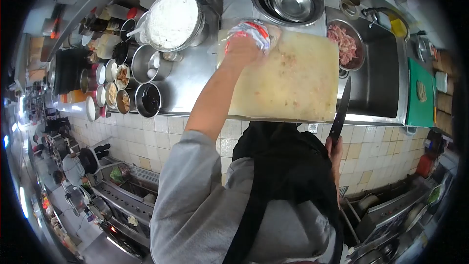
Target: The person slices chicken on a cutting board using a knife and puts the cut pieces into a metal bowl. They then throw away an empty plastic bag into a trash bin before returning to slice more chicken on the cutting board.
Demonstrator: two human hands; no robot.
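- Your left hand (243,50) is on a crumpled plastic bag (259,30), white with red print, at the far left corner of the pale cutting board (293,88). The fingers are blurry and partly hidden, so I can't tell how far they're closed.
- Your right hand (334,149) is wrapped around the black handle of a long kitchen knife (343,105), just past the board's near right corner. Grip looks closed, blade pointing away from you.
- The knife's blade runs alongside the right edge of the board, on the side by the sink (381,93).
- Your board has little scraps and damp-looking smears scattered over it.
- Just beyond the board's right edge you've got a metal bowl (360,61) of raw, pinkish meat pieces (342,41).
- Past the board's far side, metal bowls (292,2) are nested together.
- On your left there's a big container of white powder (171,19), then a metal pot with eggs (152,73) in it, plus a smaller pot of dark liquid (148,100) nearer to you.
- Over on the far right, past the sink, a green board (420,112) has a small pale item on it, too small to make out.
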